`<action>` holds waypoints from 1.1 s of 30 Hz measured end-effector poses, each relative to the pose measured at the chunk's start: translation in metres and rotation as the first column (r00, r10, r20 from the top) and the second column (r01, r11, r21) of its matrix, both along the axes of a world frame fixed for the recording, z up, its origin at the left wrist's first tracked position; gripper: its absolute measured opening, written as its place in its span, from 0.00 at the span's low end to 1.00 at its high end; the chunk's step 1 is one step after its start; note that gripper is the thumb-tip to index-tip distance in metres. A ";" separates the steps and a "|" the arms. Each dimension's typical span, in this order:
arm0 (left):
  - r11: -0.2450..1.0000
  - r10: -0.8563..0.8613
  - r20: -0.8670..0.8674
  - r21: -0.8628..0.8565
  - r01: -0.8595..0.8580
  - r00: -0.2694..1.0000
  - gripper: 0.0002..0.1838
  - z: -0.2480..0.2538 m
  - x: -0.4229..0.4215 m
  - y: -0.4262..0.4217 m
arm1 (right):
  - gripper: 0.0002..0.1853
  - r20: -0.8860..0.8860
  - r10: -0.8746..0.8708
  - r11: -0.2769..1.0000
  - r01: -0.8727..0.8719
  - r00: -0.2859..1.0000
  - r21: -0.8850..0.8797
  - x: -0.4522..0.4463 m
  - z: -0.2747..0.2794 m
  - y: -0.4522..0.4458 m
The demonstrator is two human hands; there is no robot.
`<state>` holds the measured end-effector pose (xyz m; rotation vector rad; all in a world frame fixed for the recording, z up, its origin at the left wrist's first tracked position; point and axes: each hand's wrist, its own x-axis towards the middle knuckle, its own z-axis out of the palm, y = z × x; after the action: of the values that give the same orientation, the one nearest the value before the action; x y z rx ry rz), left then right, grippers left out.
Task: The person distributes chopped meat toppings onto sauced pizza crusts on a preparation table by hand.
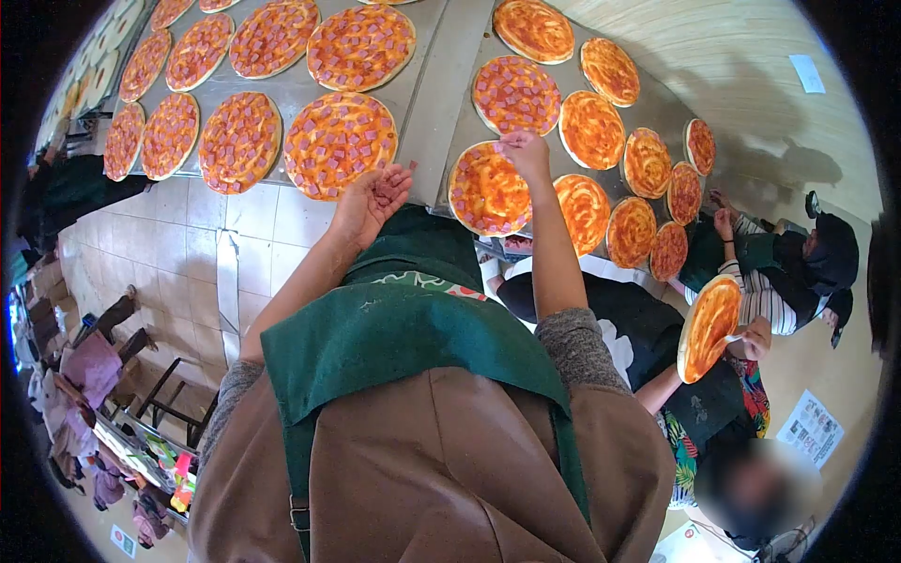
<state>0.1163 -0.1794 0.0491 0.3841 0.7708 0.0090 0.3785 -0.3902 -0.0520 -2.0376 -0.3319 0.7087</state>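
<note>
My left hand (375,199) is palm up with fingers curled into a cup, holding what look like a few pink ham cubes; one cube shows by the fingertips. It is beside a ham-topped pizza (340,141) at the table edge. My right hand (526,155) is closed in a pinch over the upper right of a sauced pizza (490,192), which has ham cubes mostly around its rim. Whatever lies between those fingertips is hidden. Just beyond is another pizza (516,96) covered with ham cubes.
Rows of ham-topped pizzas (239,141) fill the metal table (441,84) on the left. Several sauce-only pizzas (591,129) lie on the right. A co-worker close on my right holds up a sauced pizza (709,328); another person (779,253) stands farther along the table.
</note>
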 end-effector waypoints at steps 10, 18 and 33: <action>1.000 0.011 -0.046 0.012 -0.010 0.999 0.17 0.004 -0.004 -0.002 | 0.06 0.235 0.519 0.838 -0.434 0.822 -0.332 0.014 0.027 0.028; 1.000 0.019 -0.053 0.014 -0.018 0.998 0.17 0.004 -0.008 -0.005 | 0.07 0.271 0.606 0.783 -0.501 0.748 -0.370 0.018 0.023 0.033; 1.000 0.004 -0.028 0.009 -0.004 1.000 0.20 -0.003 -0.008 -0.008 | 0.14 0.089 0.019 0.984 -0.002 0.996 -0.180 0.025 0.019 -0.018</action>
<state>0.1086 -0.1876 0.0460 0.3914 0.7991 0.0106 0.4037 -0.4086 -0.0325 -2.2459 -0.3415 0.6741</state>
